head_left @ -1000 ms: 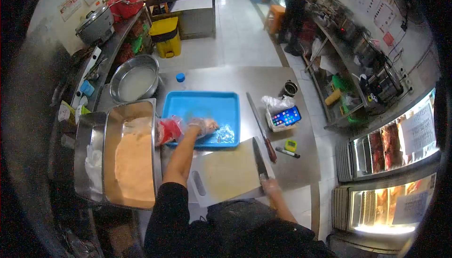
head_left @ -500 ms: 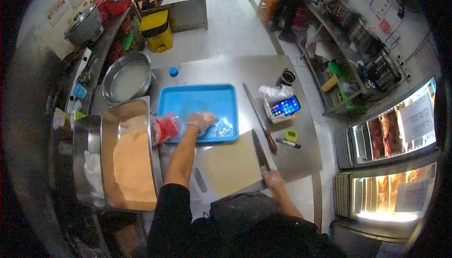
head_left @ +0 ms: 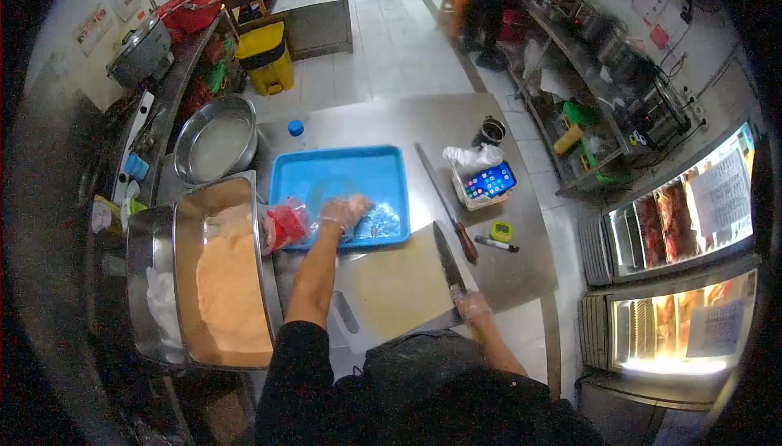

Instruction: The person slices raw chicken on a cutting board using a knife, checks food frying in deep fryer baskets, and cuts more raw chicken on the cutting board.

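My left hand [head_left: 344, 212], in a clear plastic glove, reaches low into the blue tray [head_left: 305, 158], over its wet bottom. Its fingers look bunched together around something pale that I cannot make out. In my right hand [head_left: 472, 307], also gloved, is the handle of a large knife [head_left: 446, 257]. The blade points away from me and lies along the right edge of the pale cutting board [head_left: 395, 283]. A red plastic bag [head_left: 285, 226] sits beside the tray's left side, near my left forearm.
At left stand a steel pan of orange-tinted powder [head_left: 232, 291] and a round steel bowl [head_left: 216, 146]. To the right lie a sharpening steel [head_left: 444, 202], a phone [head_left: 491, 180] on a small container, a green timer [head_left: 501, 231] and a marker [head_left: 497, 244]. A blue-capped bottle [head_left: 296, 129] stands behind the tray.
The view has shifted slightly. My left hand stays in the tray with its fingers moved only a little, and my right hand still holds the knife in the same place.
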Demonstrator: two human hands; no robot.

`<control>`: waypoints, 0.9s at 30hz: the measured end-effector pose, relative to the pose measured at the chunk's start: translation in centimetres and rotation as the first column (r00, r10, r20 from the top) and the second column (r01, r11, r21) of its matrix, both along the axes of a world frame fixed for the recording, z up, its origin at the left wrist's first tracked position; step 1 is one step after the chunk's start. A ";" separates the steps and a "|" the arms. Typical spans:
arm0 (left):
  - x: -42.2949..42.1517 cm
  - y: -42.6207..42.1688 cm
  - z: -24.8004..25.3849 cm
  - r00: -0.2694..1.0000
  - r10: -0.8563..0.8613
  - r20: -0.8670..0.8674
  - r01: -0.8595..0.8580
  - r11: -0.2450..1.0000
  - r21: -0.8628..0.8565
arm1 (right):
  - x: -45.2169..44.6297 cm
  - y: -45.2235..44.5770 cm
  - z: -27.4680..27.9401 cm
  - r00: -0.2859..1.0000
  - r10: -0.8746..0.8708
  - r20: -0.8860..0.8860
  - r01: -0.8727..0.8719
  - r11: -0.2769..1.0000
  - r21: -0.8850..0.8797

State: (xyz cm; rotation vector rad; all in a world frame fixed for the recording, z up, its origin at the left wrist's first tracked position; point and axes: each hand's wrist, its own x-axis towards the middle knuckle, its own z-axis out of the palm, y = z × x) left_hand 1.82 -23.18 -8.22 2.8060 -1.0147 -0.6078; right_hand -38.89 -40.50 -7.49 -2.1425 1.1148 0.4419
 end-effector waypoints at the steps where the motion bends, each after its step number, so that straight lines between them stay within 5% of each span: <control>1: -1.6 0.0 4.0 1.000 0.018 -0.023 -0.019 1.000 -0.005 | -0.1 0.0 0.0 1.000 -0.004 0.018 0.004 1.000 -0.001; 2: -2.4 0.0 5.9 0.998 0.037 -0.044 -0.037 0.999 -0.011 | -0.1 0.0 0.1 0.999 -0.009 0.036 0.009 1.000 -0.002; 5: 0.0 0.4 -2.2 1.000 -0.001 -0.009 -0.001 0.990 -0.138 | -0.3 -0.1 -0.8 0.997 -0.045 0.057 0.043 0.999 0.032; 11: -1.6 0.8 1.0 0.998 -0.058 0.008 0.058 0.975 -0.216 | -0.3 -0.1 -0.8 0.998 -0.058 0.003 0.058 0.997 0.055; 14: -3.5 0.8 4.0 0.996 0.083 0.039 -0.078 0.989 -0.125 | -0.2 -0.3 -1.3 1.000 0.005 -0.015 -0.005 1.000 -0.011; 17: -3.0 1.2 2.9 0.965 0.166 -0.202 -0.199 0.967 -0.158 | -0.3 -0.3 -1.5 0.999 0.024 -0.035 -0.025 1.000 -0.011; 19: -1.1 1.8 -3.1 0.973 0.216 -0.084 -0.224 0.970 -0.099 | -0.2 -0.1 -0.3 0.999 0.002 -0.038 -0.001 1.000 0.015; 21: -1.2 2.1 -3.7 0.986 0.159 0.058 -0.150 0.980 -0.133 | 0.1 0.3 1.6 0.999 -0.034 -0.039 0.036 0.998 0.051; 23: -3.6 2.4 1.6 0.973 0.014 0.231 0.041 0.972 -0.232 | 0.1 0.2 1.5 0.999 -0.001 -0.034 0.002 1.000 0.028; 27: -5.7 2.4 8.4 0.987 0.016 0.160 0.021 0.973 -0.231 | -1.0 -0.5 -2.3 0.993 0.116 0.039 -0.114 0.992 -0.046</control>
